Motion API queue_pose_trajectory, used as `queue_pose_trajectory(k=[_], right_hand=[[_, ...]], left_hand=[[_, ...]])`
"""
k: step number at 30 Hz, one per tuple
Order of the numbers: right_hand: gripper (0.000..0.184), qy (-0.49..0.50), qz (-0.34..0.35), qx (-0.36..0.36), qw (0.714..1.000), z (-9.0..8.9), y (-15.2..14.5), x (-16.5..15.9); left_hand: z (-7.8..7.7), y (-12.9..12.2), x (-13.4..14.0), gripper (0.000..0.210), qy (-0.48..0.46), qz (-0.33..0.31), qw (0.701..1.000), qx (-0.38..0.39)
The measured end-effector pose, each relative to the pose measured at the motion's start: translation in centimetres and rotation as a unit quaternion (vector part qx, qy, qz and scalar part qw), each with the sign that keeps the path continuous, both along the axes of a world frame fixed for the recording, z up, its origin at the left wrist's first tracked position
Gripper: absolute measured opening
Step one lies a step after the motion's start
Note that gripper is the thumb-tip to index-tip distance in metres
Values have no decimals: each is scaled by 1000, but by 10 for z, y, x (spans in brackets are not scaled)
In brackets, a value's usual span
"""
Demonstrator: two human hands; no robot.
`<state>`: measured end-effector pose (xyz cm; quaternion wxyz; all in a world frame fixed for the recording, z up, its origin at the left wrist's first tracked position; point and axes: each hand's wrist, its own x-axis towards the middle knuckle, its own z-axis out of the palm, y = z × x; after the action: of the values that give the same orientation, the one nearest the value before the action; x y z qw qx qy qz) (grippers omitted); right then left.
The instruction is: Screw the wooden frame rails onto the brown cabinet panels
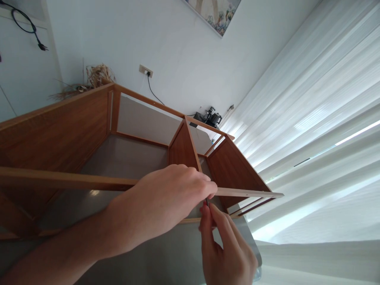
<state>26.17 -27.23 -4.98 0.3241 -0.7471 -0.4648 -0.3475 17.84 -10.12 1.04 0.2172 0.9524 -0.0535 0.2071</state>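
Observation:
A wooden cabinet frame [243, 168] with brown side panels and an upright divider [181, 144] stands open-topped on a grey table. My left hand [175, 192] reaches across its front rail [74, 180] and curls over it where the divider meets it. Just below the rail, my right hand [225, 241] is closed, thumb and fingers pinched around a thin dark piece [207, 202]. Most of that piece is hidden between my two hands, so its kind is unclear. The left fingertips are also out of sight behind the rail.
Dried plant stems [99, 75] lie behind the frame's left corner. At the back right are a black kettle [215, 118] and other dark items. A cord runs from a wall socket [145, 71]. White curtains [320, 130] hang at the right.

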Motion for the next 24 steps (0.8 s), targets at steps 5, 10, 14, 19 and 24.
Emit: queue_pose_trajectory(k=[5, 10, 14, 19, 24], right_hand=[[31, -141, -15, -70, 987, 0, -15, 11], [34, -139, 21, -76, 987, 1, -19, 20], [35, -139, 48, -67, 987, 1, -20, 28], [37, -148, 62, -80, 984, 0, -24, 33], [18, -148, 43, -41, 987, -2, -20, 28]], left_hand=[[0, -1, 1, 25, -6, 11, 1000, 0], [0, -1, 2, 24, 17, 15, 1000, -8], [-3, 1, 4, 24, 15, 25, 1000, -10], [-6, 1, 4, 21, 12, 28, 999, -14], [-7, 1, 2, 21, -2, 30, 999, -14]])
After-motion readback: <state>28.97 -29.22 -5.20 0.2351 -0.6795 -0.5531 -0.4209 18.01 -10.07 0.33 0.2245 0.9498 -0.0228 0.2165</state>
